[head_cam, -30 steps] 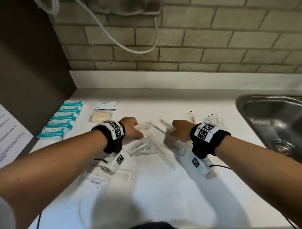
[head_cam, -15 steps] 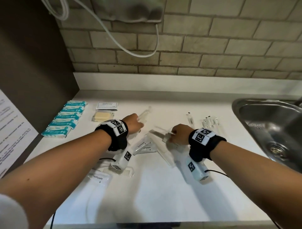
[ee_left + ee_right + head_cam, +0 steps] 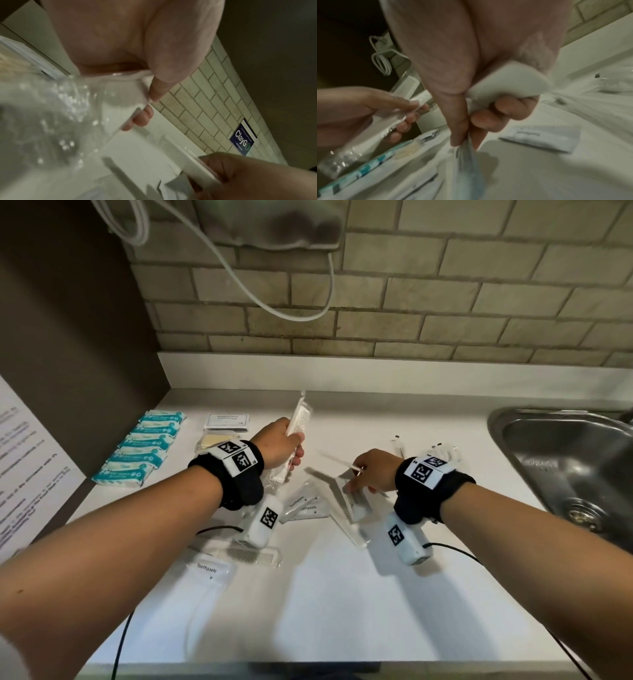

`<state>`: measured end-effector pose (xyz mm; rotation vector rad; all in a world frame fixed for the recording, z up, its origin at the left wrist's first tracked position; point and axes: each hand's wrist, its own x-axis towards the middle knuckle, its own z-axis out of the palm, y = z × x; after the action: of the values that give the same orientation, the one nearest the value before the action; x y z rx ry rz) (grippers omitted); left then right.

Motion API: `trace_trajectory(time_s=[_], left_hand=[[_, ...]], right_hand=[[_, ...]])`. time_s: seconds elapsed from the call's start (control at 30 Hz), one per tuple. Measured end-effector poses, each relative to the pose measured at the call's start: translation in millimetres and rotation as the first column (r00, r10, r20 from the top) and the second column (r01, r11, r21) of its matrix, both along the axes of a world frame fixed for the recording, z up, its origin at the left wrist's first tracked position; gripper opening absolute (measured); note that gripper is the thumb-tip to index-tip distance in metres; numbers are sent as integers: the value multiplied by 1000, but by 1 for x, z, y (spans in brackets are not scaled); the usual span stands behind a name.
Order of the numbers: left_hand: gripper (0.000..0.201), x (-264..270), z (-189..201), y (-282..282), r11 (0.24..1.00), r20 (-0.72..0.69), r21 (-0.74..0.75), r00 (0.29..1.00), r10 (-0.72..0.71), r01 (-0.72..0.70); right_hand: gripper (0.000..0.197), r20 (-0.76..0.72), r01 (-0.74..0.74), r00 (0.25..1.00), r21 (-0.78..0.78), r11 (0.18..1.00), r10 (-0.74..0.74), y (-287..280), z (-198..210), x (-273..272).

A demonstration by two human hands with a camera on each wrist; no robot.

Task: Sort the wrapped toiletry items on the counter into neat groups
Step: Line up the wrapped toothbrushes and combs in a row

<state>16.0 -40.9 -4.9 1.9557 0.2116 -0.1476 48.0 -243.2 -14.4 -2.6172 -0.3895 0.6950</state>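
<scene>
My left hand (image 3: 284,445) grips a comb in clear wrap (image 3: 298,416) and holds it tilted up above the counter; the left wrist view shows thumb and fingers closed on that wrap (image 3: 120,88). Over the middle pile, my right hand (image 3: 368,474) holds a long thin wrapped packet (image 3: 337,462). In the right wrist view, thumb and forefinger pinch the packet's wrapper (image 3: 465,146). Below it lie more long white packets (image 3: 342,508) and two toothpaste sachets (image 3: 305,505). Nearer me lie another wrapped comb (image 3: 248,556) and a toothpaste packet (image 3: 210,571).
A neat row of teal packets (image 3: 144,448) lies at the left by the dark wall, with a white sachet (image 3: 227,421) and a yellowish packet (image 3: 212,441) beside it. Small wrapped sticks (image 3: 442,450) lie near the steel sink (image 3: 565,467) at the right. A cable hangs on the brick wall.
My left hand has lifted the wrapped comb off the pile and raised it toward the back of the counter. My right hand has stayed at the pile holding its packet.
</scene>
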Motion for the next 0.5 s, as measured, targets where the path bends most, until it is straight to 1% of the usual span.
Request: trace_trajectory(time_s=[0.07,0.1,0.17,0.23,0.3,0.33,0.4,0.43,0.47,0.5], left_hand=[[14,-4,-3,6,1000,-15,18,1000,-7,7],[13,-7,-6,9,999,-27,49,1000,-13,14],[16,-13,-10,14,986,-48,165,999,-25,33],[17,-19,-13,16,968,-47,248,998,-31,41],[14,-22,-15,17,962,-45,269,998,-41,52],[13,-22,-15,18,960,-48,274,998,-47,58],[11,-23,-14,20,958,-49,281,997,-52,64],[11,-24,-13,21,957,-50,283,998,-49,61],[12,-25,-13,22,956,-49,288,998,-44,56],[13,-25,-13,23,954,-46,296,998,-39,51]], right_hand=[[17,22,-28,999,-117,993,31,2,-5,-1],[21,63,-19,998,-161,987,29,1,-9,3],[27,115,29,993,-238,971,-2,-2,-16,16],[28,144,49,989,-383,923,8,-8,-32,37],[21,142,12,987,-513,858,71,-10,-47,54],[20,115,-15,989,-545,838,92,-9,-49,56],[22,115,-41,984,-589,807,134,-4,-43,51],[29,110,-37,985,-606,794,130,-2,-46,54],[38,102,-34,988,-600,799,119,-2,-50,59],[41,95,-40,988,-613,789,124,-1,-49,59]])
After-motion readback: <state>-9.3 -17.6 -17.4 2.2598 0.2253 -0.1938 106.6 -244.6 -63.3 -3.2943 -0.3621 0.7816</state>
